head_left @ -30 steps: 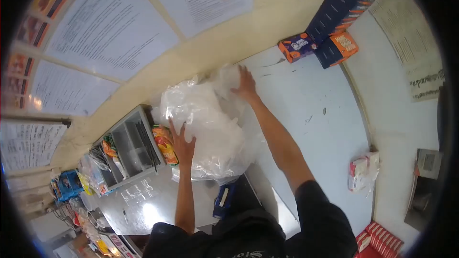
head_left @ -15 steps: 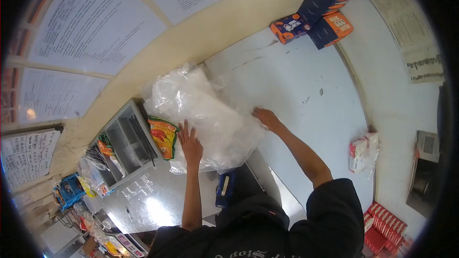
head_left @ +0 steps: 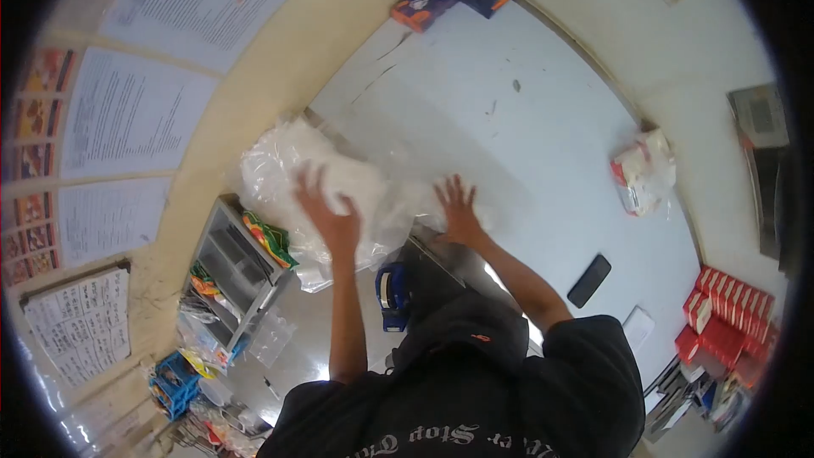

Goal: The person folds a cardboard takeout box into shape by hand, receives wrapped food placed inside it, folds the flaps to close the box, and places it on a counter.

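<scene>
Item 1: clear plastic bag (head_left: 381, 197) w/ whitish contents, 1 pc., crumpled, lying at the near L corner against the wall, across the join of the pale counter (head_left: 509, 127) and the metal worktop (head_left: 297, 348). Prob. put there to be within reach of both arms.

Item 2: L. hand (head_left: 333, 222), over the bag's L half. Fingers apart, thumb well out, nothing clamped; slightly blurred, so from where I stand can't tell if it touches the plastic.

Item 3: R. hand (head_left: 460, 216), at the bag's R edge. Palm down, fingers fanned, nothing pinched; looks laid on the thin plastic, perhaps to keep it flat, tho' contact isn't certain.

Item 4: grey divided tray (head_left: 264, 304), L of bag; orange-green packet (head_left: 270, 239) tucked betw. the two, prob. for lack of room.

Item 5: blue item (head_left: 392, 295) w/ pale strip, just below bag, near the body; use unclear.

Item 6: black phone (head_left: 589, 280), R side, well apart from both hands, prob. set aside.
</scene>
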`<state>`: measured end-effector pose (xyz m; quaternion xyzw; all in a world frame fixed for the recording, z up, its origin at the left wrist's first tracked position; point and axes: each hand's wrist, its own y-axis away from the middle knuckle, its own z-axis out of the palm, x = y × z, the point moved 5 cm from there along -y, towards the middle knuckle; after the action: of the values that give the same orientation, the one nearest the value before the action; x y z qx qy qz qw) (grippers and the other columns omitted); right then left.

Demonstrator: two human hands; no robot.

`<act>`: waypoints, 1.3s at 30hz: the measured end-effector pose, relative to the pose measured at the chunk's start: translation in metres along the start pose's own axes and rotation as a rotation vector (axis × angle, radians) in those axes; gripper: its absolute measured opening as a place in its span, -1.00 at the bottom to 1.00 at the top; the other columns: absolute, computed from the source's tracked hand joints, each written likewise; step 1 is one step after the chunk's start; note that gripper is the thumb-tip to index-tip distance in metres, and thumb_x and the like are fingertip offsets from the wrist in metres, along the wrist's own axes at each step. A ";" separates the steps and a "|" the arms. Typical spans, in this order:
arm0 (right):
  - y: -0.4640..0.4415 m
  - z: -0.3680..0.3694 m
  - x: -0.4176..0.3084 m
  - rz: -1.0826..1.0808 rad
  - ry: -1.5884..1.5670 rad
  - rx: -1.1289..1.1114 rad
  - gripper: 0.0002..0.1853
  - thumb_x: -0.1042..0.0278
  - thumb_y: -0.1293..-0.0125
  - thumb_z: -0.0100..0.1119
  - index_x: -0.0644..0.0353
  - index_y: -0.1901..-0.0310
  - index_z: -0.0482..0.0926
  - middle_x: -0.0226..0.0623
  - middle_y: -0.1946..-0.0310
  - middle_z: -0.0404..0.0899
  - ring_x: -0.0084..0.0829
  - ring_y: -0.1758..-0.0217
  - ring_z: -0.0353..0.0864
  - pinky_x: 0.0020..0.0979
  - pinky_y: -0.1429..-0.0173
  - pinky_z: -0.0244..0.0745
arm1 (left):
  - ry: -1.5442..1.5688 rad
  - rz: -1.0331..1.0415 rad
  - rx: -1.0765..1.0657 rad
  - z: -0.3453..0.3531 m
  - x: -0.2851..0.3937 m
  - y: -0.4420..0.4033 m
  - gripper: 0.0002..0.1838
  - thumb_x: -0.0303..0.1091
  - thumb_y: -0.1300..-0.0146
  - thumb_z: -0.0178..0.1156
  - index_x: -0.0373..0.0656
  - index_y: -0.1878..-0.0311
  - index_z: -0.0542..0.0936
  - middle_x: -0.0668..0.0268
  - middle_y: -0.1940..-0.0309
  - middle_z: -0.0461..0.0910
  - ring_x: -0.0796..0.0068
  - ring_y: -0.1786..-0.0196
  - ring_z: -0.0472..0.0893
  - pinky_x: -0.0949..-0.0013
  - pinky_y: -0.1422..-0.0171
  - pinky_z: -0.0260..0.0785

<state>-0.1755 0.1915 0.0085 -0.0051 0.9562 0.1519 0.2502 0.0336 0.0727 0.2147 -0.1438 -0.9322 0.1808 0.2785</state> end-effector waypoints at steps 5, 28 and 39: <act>-0.038 0.034 -0.019 -0.166 0.175 0.216 -0.33 0.13 -0.10 0.36 0.04 -0.30 0.44 -0.03 -0.48 0.15 0.16 -0.59 -0.06 0.42 -0.44 0.02 | 0.044 0.247 -0.461 0.138 0.019 0.053 -0.33 -0.23 -0.16 0.27 -0.03 -0.38 0.41 0.10 -0.47 0.26 -0.02 -0.59 0.05 -0.30 -0.61 -0.37; -0.042 -0.130 -0.175 -0.318 -1.145 0.407 -0.52 0.48 -0.15 0.37 0.30 -0.14 0.52 -0.06 0.03 0.64 -0.17 -0.07 0.63 -0.22 -0.18 0.48 | 0.112 -0.444 -0.097 0.006 -0.187 0.190 -0.40 -0.38 0.00 0.36 -0.22 -0.19 0.50 0.00 -0.14 0.53 -0.09 -0.24 0.46 0.09 -0.35 0.32; -0.120 -0.077 -0.372 -0.754 -0.168 0.262 0.26 -0.07 0.23 0.66 -0.02 -0.53 0.12 0.06 -0.53 0.02 0.07 -0.62 -0.14 0.26 -0.53 -0.20 | -0.038 -0.583 0.068 -0.083 -0.096 0.197 -0.22 -0.30 0.03 0.48 -0.01 -0.33 0.41 0.05 -0.36 0.31 -0.06 -0.53 0.15 -0.13 -0.62 -0.09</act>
<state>0.1236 0.0300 0.2168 -0.3108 0.8748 -0.0735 0.3642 0.1912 0.2344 0.1521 0.1426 -0.9327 0.1269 0.3060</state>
